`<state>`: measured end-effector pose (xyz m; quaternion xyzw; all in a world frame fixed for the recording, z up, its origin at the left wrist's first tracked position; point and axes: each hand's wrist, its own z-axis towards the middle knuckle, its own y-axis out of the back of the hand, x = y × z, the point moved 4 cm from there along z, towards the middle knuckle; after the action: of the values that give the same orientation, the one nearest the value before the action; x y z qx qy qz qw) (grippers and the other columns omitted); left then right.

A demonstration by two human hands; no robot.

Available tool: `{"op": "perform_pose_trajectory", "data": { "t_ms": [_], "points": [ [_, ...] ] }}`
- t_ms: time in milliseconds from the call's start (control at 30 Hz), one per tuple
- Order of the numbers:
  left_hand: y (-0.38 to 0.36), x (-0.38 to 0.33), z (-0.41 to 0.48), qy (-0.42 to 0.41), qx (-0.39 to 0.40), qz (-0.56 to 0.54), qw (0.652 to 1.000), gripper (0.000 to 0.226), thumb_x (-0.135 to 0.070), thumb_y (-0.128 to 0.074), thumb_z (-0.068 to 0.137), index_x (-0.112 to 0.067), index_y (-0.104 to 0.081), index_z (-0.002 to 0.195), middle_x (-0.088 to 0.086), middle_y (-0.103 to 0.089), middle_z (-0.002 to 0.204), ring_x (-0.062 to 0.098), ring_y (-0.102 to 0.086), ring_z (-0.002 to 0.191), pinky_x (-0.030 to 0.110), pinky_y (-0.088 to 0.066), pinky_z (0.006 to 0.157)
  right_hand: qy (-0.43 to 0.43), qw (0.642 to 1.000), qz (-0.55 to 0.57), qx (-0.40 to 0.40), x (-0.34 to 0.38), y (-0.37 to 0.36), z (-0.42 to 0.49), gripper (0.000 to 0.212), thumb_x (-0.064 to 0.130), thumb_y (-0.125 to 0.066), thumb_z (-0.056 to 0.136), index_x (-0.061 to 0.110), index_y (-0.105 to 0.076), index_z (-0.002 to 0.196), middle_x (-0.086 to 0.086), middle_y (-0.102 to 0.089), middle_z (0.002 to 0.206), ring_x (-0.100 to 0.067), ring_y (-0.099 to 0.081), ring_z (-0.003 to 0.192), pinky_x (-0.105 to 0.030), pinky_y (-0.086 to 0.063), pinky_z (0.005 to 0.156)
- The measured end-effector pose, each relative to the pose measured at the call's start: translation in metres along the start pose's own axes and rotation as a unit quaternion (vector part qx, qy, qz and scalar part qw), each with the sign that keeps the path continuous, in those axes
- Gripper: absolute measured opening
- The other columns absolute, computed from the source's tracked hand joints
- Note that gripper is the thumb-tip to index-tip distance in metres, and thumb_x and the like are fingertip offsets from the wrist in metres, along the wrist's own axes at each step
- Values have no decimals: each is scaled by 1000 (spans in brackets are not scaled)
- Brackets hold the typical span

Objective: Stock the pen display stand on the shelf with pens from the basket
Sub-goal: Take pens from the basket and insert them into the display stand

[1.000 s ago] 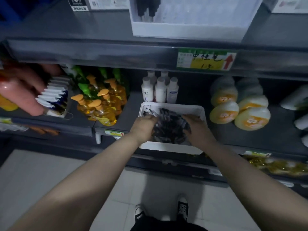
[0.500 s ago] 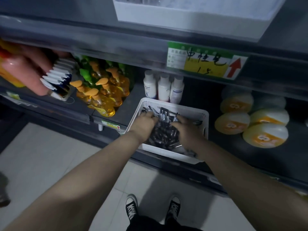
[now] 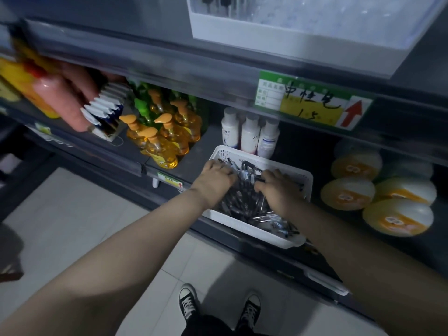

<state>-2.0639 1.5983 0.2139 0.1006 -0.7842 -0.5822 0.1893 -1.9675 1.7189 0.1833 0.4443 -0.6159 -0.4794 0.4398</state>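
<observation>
White perforated basket (image 3: 244,227), dark pens (image 3: 242,200) heaped inside

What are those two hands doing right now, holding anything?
Left hand: curled into the pens; grip cannot be told.
Right hand: likewise among pens; cannot be told.

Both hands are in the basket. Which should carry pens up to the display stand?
Probably right: the right hand lies nearer under the pen display stand than the left hand; both touch the pens.

Orange pump bottles (image 3: 164,146) stood left of three white bottles (image 3: 249,137). Round yellow-white packs (image 3: 397,214) lay to the right, below a green price tag (image 3: 312,103).
</observation>
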Motion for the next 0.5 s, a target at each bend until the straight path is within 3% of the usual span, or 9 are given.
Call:
{"op": "perform_pose_trajectory", "data": {
  "t_ms": [167, 233, 300, 367, 433, 500],
  "points": [
    [9, 12, -14, -3, -13, -58, 998, 53, 1, -50, 86, -18, -45, 135, 9, -47, 130, 31, -42, 123, 38, -32, 101, 30, 996, -83, -6, -5, 15, -6, 24, 16, -58, 87, 16, -58, 112, -8, -47, 122, -31, -43, 115, -37, -37, 91],
    [12, 15, -16, -8, -33, -87, 996, 47, -1, -52, 87, -14, -48, 131, 11, -50, 124, 32, -47, 116, 36, -38, 92, 48, 992, -107, -44, -11, 23, -7, 32, 14, -81, 62, 17, -66, 91, -7, -59, 107, -31, -53, 97, -37, -49, 75],
    [18, 20, -18, 1, -51, -147, 988, 39, -5, -52, 89, -13, -51, 128, 12, -51, 121, 33, -48, 113, 35, -38, 88, 31, 991, -110, -73, -20, 26, -11, 44, 12, -87, 47, 18, -69, 86, -9, -63, 106, -29, -49, 92, -34, -52, 62],
    [23, 26, -19, 19, -61, -208, 976, 42, -11, -54, 92, -12, -48, 133, 13, -52, 126, 34, -46, 116, 34, -36, 93, 16, 994, -72, -79, -27, 29, -18, 46, 9, -85, 53, 16, -69, 95, -13, -62, 115, -31, -44, 96, -37, -54, 59],
    [29, 31, -23, 37, -79, -254, 963, 41, -17, -52, 95, -11, -48, 135, 15, -54, 127, 34, -45, 116, 32, -33, 95, -9, 995, -29, -92, -30, 36, -26, 42, 5, -78, 63, 14, -66, 103, -13, -58, 123, -36, -50, 97, -41, -55, 60],
    [32, 34, -26, 58, -76, -275, 957, 40, -24, -48, 97, -11, -48, 135, 15, -56, 125, 33, -45, 115, 32, -32, 95, -22, 992, 9, -124, -32, 46, -32, 39, 2, -67, 75, 13, -64, 112, -11, -53, 131, -39, -50, 102, -44, -54, 69]
  ]
}}
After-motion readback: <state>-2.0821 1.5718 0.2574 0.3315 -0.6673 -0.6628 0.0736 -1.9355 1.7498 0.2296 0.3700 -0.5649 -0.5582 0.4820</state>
